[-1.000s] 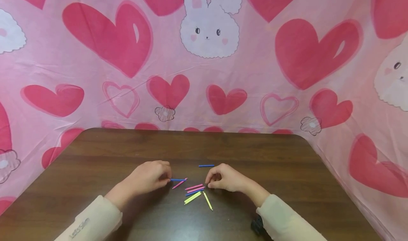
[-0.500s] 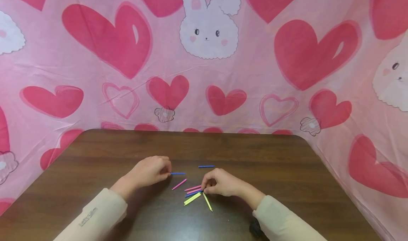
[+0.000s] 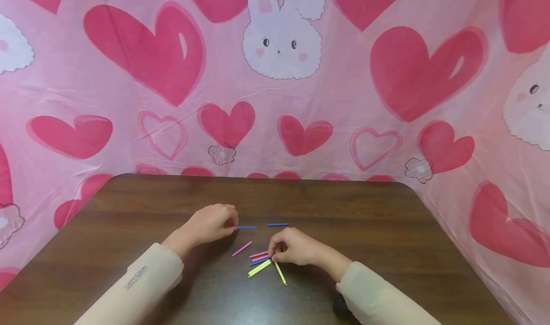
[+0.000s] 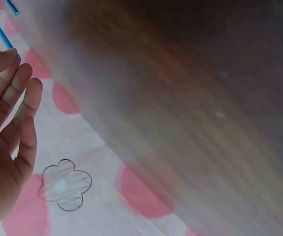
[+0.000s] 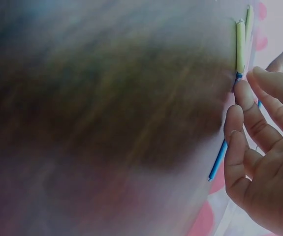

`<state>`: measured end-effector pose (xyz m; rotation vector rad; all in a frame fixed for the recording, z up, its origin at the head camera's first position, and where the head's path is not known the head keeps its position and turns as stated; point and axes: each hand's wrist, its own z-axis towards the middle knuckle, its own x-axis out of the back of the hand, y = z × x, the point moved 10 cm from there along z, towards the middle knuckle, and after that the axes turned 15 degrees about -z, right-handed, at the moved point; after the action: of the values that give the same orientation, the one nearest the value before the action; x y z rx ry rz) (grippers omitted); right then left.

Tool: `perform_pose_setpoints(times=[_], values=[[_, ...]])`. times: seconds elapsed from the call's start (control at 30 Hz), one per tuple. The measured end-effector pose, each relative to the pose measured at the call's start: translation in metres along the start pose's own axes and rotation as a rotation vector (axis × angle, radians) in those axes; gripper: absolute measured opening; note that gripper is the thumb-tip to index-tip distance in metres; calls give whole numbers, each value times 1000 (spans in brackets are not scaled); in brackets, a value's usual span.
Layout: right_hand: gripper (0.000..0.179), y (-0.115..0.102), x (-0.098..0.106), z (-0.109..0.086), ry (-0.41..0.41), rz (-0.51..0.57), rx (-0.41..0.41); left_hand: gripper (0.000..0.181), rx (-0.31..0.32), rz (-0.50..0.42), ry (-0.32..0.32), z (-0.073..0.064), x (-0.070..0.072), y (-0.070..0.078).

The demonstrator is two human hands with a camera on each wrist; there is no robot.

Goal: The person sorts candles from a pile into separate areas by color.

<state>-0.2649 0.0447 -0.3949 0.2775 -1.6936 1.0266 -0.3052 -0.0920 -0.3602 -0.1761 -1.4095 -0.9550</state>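
My left hand (image 3: pixel 213 224) pinches a thin blue stick (image 3: pixel 247 227) by its left end, between thumb and fingertips; the stick (image 4: pixel 4 37) also shows past the fingertips in the left wrist view. My right hand (image 3: pixel 298 246) is bent over the loose group of sticks, its thumb and fingertips right at the right end of another blue stick (image 3: pixel 259 263). I cannot tell whether it grips that stick. Pink sticks (image 3: pixel 258 254) lie just behind, partly hidden by the right fingers. Yellow sticks (image 3: pixel 259 268) lie in front, side by side.
One more yellow stick (image 3: pixel 280 273) lies slanted below the right hand. A separate pink stick (image 3: pixel 242 248) is left of the group, and a blue stick (image 3: pixel 278 225) lies farther back. The brown wooden table (image 3: pixel 365 210) ends at a pink heart-patterned cloth (image 3: pixel 343 91).
My left hand has lifted its blue stick off the pink one and carried it back, then right, toward the far blue stick. My right hand has come forward and left onto the group.
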Motion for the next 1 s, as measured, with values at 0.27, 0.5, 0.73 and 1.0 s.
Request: perform_pose_setpoints(times=[0.27,0.5,0.73,1.0], values=[[5,3,-2,2,-18,-17,-33,9,2,0,-8,16,-3,4],[5,3,-1,2,-17,-22,-33,6,29,-24,-5,33,-3,5],[6,2,-1,3,-19,-21,-33,4,36,-60,-25,47,-9,4],[6,2,-1,3,-15,-25,-34,4,57,-94,-58,60,-19,8]])
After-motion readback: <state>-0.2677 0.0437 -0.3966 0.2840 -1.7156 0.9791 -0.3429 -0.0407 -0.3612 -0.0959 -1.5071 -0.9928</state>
